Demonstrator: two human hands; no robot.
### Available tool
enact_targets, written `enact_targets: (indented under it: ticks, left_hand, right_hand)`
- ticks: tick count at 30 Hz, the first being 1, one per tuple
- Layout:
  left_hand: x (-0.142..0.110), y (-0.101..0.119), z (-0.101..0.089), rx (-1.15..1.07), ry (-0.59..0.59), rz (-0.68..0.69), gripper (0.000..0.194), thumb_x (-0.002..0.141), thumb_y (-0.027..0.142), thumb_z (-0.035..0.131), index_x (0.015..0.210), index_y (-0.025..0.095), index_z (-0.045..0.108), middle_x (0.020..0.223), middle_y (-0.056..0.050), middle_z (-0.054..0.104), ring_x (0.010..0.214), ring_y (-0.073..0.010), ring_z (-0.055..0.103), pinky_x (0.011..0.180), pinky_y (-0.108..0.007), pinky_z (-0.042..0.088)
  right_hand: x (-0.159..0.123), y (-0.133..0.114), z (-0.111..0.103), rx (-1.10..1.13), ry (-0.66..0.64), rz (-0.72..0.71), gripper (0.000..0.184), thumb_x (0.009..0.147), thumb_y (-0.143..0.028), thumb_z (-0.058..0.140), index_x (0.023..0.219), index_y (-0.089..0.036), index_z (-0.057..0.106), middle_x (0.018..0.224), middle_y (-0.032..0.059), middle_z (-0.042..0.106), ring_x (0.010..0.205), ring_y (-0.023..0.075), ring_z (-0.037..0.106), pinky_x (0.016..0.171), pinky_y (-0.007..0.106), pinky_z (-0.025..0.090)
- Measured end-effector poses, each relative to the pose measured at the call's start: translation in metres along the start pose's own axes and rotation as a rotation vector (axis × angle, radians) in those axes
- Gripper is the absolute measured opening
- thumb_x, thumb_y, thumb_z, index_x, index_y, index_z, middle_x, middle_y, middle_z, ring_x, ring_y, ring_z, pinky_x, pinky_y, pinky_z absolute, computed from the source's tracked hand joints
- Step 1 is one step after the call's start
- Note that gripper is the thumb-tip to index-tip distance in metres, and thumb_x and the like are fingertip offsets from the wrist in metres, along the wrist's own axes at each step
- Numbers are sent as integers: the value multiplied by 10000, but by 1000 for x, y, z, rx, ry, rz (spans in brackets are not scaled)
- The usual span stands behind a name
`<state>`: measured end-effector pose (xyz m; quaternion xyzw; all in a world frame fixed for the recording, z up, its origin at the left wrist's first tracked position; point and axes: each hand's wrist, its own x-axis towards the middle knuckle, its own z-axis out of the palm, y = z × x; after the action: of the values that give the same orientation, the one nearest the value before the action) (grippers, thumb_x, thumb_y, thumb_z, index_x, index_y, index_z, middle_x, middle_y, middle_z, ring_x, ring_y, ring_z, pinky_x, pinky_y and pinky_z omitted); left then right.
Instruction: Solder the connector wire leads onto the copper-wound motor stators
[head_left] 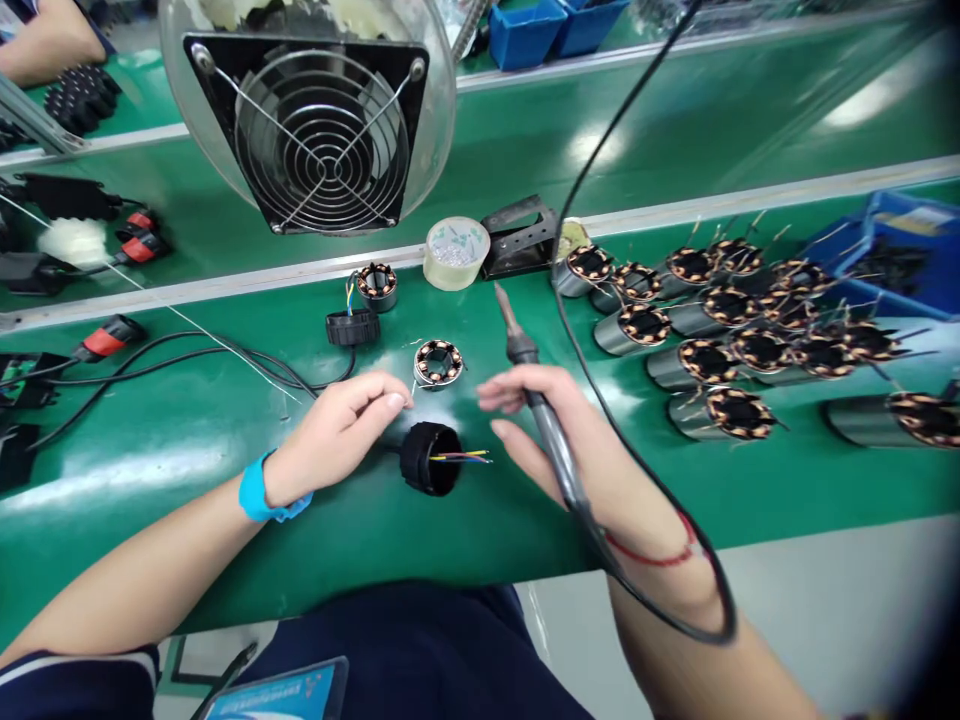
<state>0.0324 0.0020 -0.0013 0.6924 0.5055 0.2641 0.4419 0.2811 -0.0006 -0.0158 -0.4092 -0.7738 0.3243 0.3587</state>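
My left hand (345,430), in a blue wristband, is closed with thumb and forefinger together, just left of a small copper-wound stator (439,364). A thin solder wire (202,325) runs from the left to this hand, and a short tip shows at its fingertips. My right hand (555,430) holds a soldering iron (551,440) between thumb and fingers. The iron's tip points up and away, off the stator. Between my hands, a black round housing (430,459) lies on its side with coloured wires sticking out to the right.
A guarded fan (330,150) hangs above the green bench (300,560). Tape (456,253) and a metal stand (521,238) sit behind. Several stators (705,365) and a blue bin (892,255) are right. Another stator (376,286) stands by a black cap (352,327). Black cables (172,340) cross left.
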Motion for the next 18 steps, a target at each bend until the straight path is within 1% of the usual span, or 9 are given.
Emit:
enact_targets:
  ticks: [2,5,9,12,15,18]
  left_hand:
    - [-3,3,2,19,-34,48,237,948,323,471,895,167,641,759,0,618,668,-99,523,631,-214,412]
    - [-3,7,5,41,-101,133,198,942,287,504,944,179,670,858,-13,681,756,-105,595,691,-208,443]
    - [0,11,6,142,-146,248,169,936,225,519,905,173,677,793,-5,658,711,-91,582,667,-195,436]
    - [1,14,10,241,-146,327,182,943,188,492,873,156,658,790,-17,629,733,-102,568,679,-205,439]
    - [2,14,19,324,-127,428,201,957,211,473,889,147,651,812,-37,626,761,-124,552,702,-234,446]
    - [5,13,29,420,-110,526,238,970,251,460,862,151,647,788,-37,619,740,-129,525,703,-249,444]
  right_hand:
    - [-17,-10,1,64,-6,24,384,850,-149,601,1191,-265,468,1050,48,642,913,182,659,810,343,569]
    - [-30,-17,12,30,-1,16,382,842,-159,636,1180,-260,489,1037,44,660,925,179,660,826,333,569]
    - [-29,-12,28,43,115,-26,341,863,-108,603,1145,-268,498,926,-1,676,860,137,670,785,275,567]
    - [-24,-7,36,129,170,8,361,861,-95,595,1158,-270,487,907,-5,660,832,131,668,782,283,570]
    - [-22,-6,41,255,203,54,385,858,-89,586,1177,-269,468,893,-9,627,792,117,652,767,277,574]
    - [-20,-6,44,307,230,63,421,845,-86,594,1195,-272,452,887,-12,598,771,111,633,736,266,575]
